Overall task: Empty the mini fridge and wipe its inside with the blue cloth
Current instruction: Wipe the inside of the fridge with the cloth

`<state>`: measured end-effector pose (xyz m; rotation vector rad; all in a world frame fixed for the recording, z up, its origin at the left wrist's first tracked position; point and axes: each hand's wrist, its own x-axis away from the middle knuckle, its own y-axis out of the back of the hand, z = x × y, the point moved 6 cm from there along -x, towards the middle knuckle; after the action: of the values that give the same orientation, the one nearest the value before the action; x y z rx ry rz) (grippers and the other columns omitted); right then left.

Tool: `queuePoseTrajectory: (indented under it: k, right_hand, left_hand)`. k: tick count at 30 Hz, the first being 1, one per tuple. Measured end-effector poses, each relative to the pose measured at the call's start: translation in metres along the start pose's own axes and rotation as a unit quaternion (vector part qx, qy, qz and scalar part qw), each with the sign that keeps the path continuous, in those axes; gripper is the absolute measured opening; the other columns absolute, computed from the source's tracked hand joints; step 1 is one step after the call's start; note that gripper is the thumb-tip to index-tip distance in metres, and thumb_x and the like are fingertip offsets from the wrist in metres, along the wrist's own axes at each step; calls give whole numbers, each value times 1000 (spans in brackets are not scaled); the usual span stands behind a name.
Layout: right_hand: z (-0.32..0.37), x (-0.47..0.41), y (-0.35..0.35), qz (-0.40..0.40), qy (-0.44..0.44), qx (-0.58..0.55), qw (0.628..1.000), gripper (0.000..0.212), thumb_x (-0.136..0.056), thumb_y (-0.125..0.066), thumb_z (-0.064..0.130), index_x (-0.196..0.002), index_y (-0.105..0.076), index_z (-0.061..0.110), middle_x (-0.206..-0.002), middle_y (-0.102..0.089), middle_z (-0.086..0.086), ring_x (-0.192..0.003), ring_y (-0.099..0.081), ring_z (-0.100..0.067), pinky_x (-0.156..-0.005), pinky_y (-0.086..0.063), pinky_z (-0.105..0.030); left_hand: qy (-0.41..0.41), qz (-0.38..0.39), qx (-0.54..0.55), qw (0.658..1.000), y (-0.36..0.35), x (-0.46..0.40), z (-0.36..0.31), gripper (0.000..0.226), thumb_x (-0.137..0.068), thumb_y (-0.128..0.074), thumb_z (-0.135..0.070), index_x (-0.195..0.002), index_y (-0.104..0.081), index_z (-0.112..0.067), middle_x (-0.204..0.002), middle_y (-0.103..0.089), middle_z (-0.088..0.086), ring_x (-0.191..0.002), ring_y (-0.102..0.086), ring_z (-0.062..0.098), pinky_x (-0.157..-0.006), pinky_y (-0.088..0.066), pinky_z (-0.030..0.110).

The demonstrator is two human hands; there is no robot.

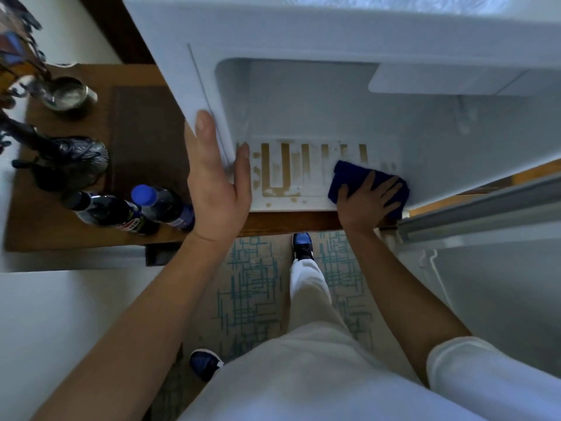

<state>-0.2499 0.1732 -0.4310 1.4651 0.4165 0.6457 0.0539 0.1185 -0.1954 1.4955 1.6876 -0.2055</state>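
The white mini fridge (303, 31) stands open on a wooden counter, and nothing stands inside it. Brown liquid stains (280, 174) fill the grooves of its floor. My right hand (367, 202) presses the folded blue cloth (352, 174) flat on the fridge floor, at the front right. My left hand (217, 180) rests with fingers apart on the front edge of the fridge's left wall. Two dark soda bottles (136, 211) stand on the counter left of the fridge, one of them with a blue cap.
The open fridge door (485, 268) hangs to the right. A metal cup (71, 94) and dark ornaments (60, 159) sit on the wooden counter (136, 117) at left. Below lie a patterned carpet (252, 278), my legs and blue shoes.
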Motion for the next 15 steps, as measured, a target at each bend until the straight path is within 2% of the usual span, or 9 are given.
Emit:
queuePoseTrajectory:
  k: [2,5,9,10,12,13,15]
  right_hand:
    - [-3,-6,1,0,-10,-9,1000,80,-98,-46,57,-161,-29,11,-167,-10,-33,-157,-7,-48,-122,-9,-71]
    - [5,-19,2,-6,-11,-39,999,77,-101,-38,58,-161,-28,10,-169,-10,-30,-159,-6,-44,-124,-4,-68]
    - [16,-40,2,-28,30,-42,998,73,-104,-27,54,-164,-21,11,-171,-10,-24,-160,-6,-40,-127,-2,-64]
    - [20,-44,1,-31,40,-38,998,72,-105,-27,53,-164,-20,13,-171,-10,-23,-160,-6,-39,-127,-2,-63]
    - [28,-51,-1,-29,56,-37,997,70,-106,-30,52,-164,-20,15,-171,-10,-21,-160,-6,-39,-128,-2,-62]
    - [33,-53,-1,-27,65,-35,997,70,-105,-31,53,-164,-20,16,-172,-10,-21,-160,-6,-39,-128,-2,-62]
    - [45,-54,-2,-20,90,-27,995,73,-103,-26,55,-164,-19,16,-172,-9,-20,-160,-6,-38,-128,-2,-60]
  left_hand:
    - [-12,7,-3,1000,-1,5,2,111,-97,-61,11,-156,9,-51,-154,-26,17,-153,-10,-11,-124,-17,17]
    - [-12,7,-5,1000,-2,6,7,108,-99,-61,7,-157,9,-53,-157,-29,5,-152,-25,-1,-123,-25,20]
    - [-27,8,-11,1000,-4,8,10,106,-101,-60,4,-156,9,-54,-158,-26,-14,-151,-30,3,-122,-29,25]
    - [-29,5,-15,999,-4,9,10,105,-101,-60,3,-156,9,-54,-160,-29,-10,-150,-36,14,-121,-33,30]
    - [-20,2,-28,999,-3,10,9,106,-100,-61,3,-156,9,-55,-156,-36,12,-139,-49,45,-116,-44,48]
    - [-15,3,-31,999,-3,10,8,107,-100,-61,3,-156,9,-55,-150,-36,19,-133,-52,53,-112,-47,55]
    - [-6,5,-34,999,-3,8,6,107,-100,-61,3,-156,9,-55,-145,-35,21,-128,-55,55,-108,-49,57]
